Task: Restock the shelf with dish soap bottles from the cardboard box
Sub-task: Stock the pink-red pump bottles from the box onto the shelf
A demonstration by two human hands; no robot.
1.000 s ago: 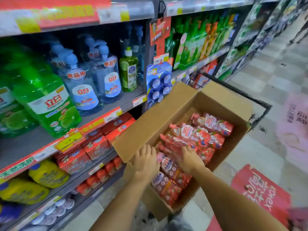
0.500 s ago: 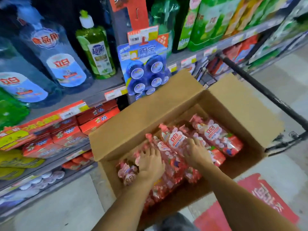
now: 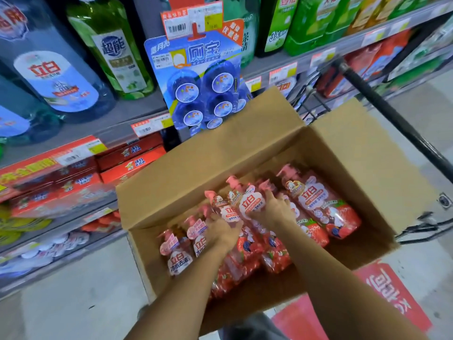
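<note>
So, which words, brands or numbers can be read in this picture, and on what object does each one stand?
"立白": pink pump bottle with strawberry print in the brown cardboard box.
"立白", "冷水去油": pink bottle at the box's near-left corner.
"立白": large clear blue bottle on the shelf.
"超能": green bottle with white label.
"厕宝": hanging blue blister pack.
Price tags, red cartons and the red floor sticker: too blurred.

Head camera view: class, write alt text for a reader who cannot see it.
Two bare hands, left hand and right hand, grip pink strawberry-print dish soap pump bottles lying in an open brown cardboard box. Behind it, grey store shelves hold green and blue detergent bottles.
</note>
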